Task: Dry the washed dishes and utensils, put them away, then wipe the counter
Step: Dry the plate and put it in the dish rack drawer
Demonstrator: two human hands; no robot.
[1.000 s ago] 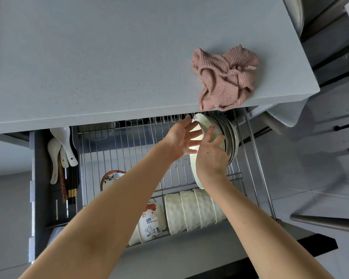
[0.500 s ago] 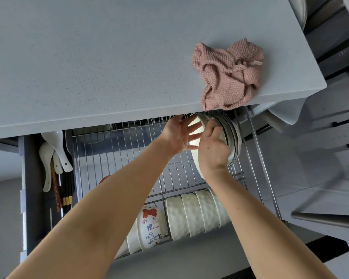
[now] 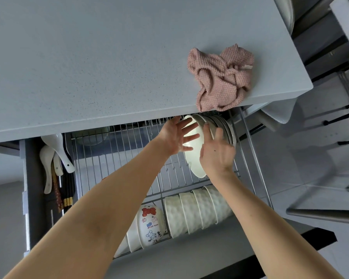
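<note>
L hand (image 3: 174, 135), R hand (image 3: 217, 156): fingers straight.

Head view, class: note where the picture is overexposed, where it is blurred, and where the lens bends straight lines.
Head view: the white plate between the hands is blown out, its surface detail lost. Head view: the right hand is smeared, and the floor at far right too. Head view: the counter edge and rack wires slant and fan outward, wide-angle distortion.

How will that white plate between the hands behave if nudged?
The white plate looks glossy, so probably slippery; left hand and right hand both steady it. Likely rigid ceramic, breakable. Standing on edge in the wire rack, it could tip or roll.
</note>
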